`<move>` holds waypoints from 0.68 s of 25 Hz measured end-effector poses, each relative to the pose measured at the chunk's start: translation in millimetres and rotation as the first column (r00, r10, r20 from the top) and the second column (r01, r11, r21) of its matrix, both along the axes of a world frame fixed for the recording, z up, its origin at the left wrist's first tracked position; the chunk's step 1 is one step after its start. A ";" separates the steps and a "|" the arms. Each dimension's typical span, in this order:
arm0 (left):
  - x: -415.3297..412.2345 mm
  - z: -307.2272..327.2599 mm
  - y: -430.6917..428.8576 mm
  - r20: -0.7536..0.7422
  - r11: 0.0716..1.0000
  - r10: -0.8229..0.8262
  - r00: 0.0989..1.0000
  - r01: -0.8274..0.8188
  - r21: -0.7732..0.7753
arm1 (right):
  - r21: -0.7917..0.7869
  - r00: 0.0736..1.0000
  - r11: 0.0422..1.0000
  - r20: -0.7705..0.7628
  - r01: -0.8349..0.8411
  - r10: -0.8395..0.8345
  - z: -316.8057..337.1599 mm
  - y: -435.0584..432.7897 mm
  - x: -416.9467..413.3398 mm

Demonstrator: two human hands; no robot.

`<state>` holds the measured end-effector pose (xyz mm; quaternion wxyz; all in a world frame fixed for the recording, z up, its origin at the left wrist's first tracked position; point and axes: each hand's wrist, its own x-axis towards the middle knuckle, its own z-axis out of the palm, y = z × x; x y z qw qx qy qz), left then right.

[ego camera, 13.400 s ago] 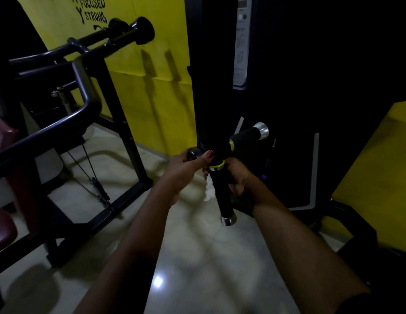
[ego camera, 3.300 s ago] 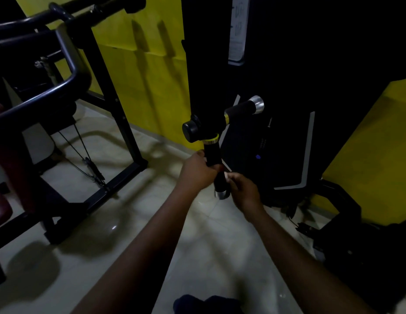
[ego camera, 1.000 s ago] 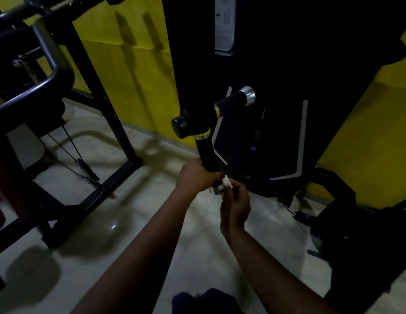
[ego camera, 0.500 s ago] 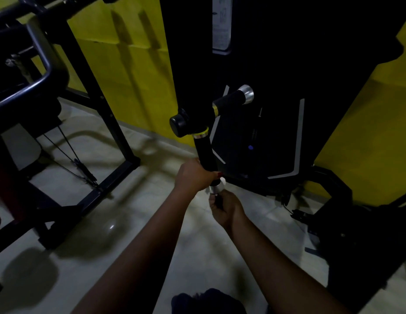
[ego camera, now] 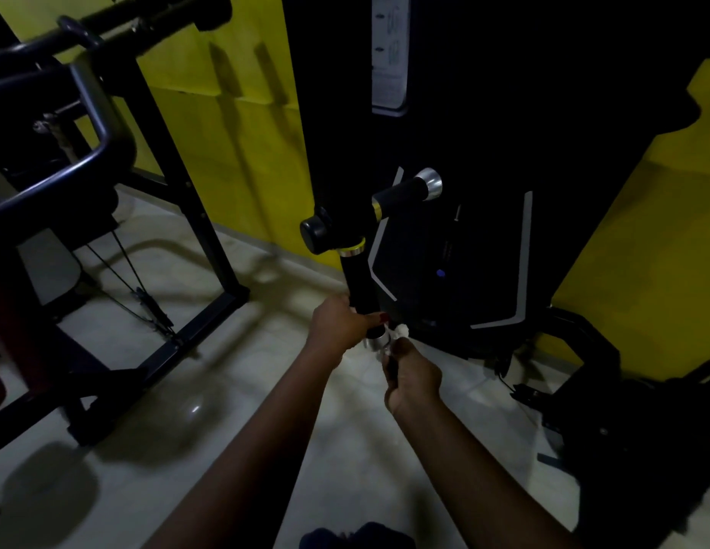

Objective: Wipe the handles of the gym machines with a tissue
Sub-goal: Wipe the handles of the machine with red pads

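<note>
Handle (ego camera: 360, 285), black grip hanging down from dark machine (ego camera: 504, 132), silver cap at bottom end. Left hand (ego camera: 339, 326) clamped round handle's lower part, just above cap. Right hand (ego camera: 414, 376) just below cap, fingers closed, pinching white tissue (ego camera: 400, 332) against cap's right side. Second handle (ego camera: 406, 192) juts up-right above first handle.

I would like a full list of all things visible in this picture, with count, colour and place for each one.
downward handle: 1, black, chrome end cap, centre
side handle: 1, black, chrome cap, above right of it
tissue: 1, white, beside the chrome end cap
machine tower: 1, black, centre right
instruction label: 1, white, top of tower
second machine frame: 1, black, left
wall: yellow, behind
floor: pale tiles
left hand: 1, grips the downward handle's lower end
right hand: 1, holds the tissue
</note>
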<state>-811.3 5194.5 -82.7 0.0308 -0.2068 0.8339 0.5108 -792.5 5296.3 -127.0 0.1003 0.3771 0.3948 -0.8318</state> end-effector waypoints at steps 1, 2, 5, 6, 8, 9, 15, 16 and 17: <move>1.3 0.8 -0.2 -0.004 0.998 0.012 1.000 -0.012 0.057 | 0.076 0.998 0.997 -0.066 0.005 0.000 6.7 -3.2 -2.5; 2.3 4.7 0.6 -0.032 0.991 0.030 0.999 -0.026 0.131 | 0.133 0.990 0.991 -0.142 -0.005 0.024 14.9 -6.5 -5.4; 2.4 31.6 5.9 -0.190 0.910 0.156 0.969 -0.067 0.409 | 0.255 0.947 0.966 -0.302 -0.031 0.110 39.7 -18.1 -17.4; 2.0 41.5 8.2 -0.232 0.873 0.206 0.951 -0.072 0.482 | 0.289 0.925 0.957 -0.362 -0.003 0.113 48.8 -22.1 -21.2; 2.7 59.7 12.9 -0.303 0.811 0.273 0.913 -0.049 0.583 | 0.385 0.856 0.919 -0.502 0.090 0.126 68.2 -27.0 -28.9; 1.9 63.2 14.5 -0.324 0.772 0.317 0.892 -0.043 0.635 | 0.433 0.809 0.889 -0.570 0.149 0.142 78.1 -28.1 -33.9; -0.2 76.7 14.3 -0.491 0.696 0.671 0.555 -0.244 0.675 | 0.664 0.569 0.545 -0.737 0.512 0.364 124.5 -16.8 -78.4; -2.2 81.6 11.1 -0.599 0.803 0.587 0.545 -0.295 0.518 | 0.677 0.505 0.501 -0.736 0.539 0.450 123.6 -14.3 -81.1; -4.8 89.0 6.5 -0.669 0.883 0.470 0.576 -0.317 0.347 | 0.687 0.451 0.479 -0.723 0.547 0.523 119.8 -11.8 -80.7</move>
